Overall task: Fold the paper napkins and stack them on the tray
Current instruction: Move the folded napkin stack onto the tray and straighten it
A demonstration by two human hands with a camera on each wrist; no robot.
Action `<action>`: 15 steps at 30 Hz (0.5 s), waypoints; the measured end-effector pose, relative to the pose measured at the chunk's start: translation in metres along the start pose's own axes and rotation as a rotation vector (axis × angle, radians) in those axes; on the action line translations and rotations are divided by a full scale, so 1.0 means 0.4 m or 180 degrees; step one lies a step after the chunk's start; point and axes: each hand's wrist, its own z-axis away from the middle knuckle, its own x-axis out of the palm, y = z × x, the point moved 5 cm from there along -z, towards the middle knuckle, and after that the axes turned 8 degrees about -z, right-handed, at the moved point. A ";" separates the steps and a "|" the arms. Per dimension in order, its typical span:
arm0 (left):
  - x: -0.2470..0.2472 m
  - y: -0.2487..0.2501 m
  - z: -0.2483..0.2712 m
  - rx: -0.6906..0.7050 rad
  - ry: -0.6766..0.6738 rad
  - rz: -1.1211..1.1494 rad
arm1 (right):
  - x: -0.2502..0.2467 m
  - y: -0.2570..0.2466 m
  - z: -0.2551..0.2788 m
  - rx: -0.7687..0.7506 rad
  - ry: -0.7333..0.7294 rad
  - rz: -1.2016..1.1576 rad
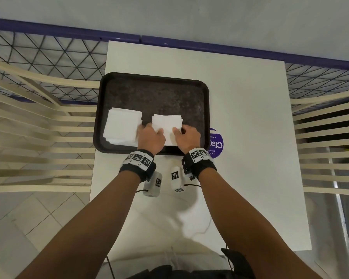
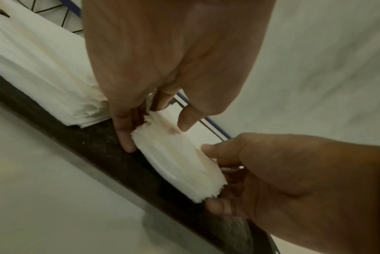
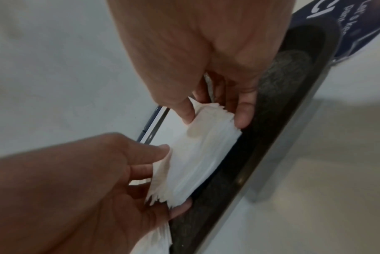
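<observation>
On tray [image 1: 153,93], white ragged-edged napkins [image 1: 166,122]

White table [image 1: 250,117], purple round sticker [image 1: 217,144], cream slatted chairs [image 1: 38,137], wire mesh fence [image 1: 48,57].

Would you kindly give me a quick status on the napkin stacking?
Both hands, left hand and right hand, grip folded stack on tray. Unfolded pile sits left. Nothing obstructing.
</observation>
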 end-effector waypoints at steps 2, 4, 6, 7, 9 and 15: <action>0.001 0.008 0.006 -0.0038 -0.0059 -0.0156 | -0.002 -0.001 0.000 -0.0057 0.0165 0.0086; 0.001 0.013 0.016 -0.0056 -0.0082 -0.0293 | -0.005 0.003 0.004 0.0007 0.0306 0.0002; 0.001 0.017 0.022 -0.0092 -0.0112 -0.0336 | -0.008 0.004 0.007 0.0081 0.0408 -0.0140; 0.000 0.017 0.025 -0.0096 -0.0119 -0.0324 | -0.007 0.002 0.008 0.0072 0.0427 -0.0145; -0.001 0.017 0.029 -0.0104 -0.0144 -0.0245 | -0.004 -0.003 0.008 -0.0005 0.0396 -0.0049; -0.022 0.019 0.049 -0.0186 -0.0302 -0.0092 | 0.004 -0.014 0.020 -0.0017 0.0315 0.0074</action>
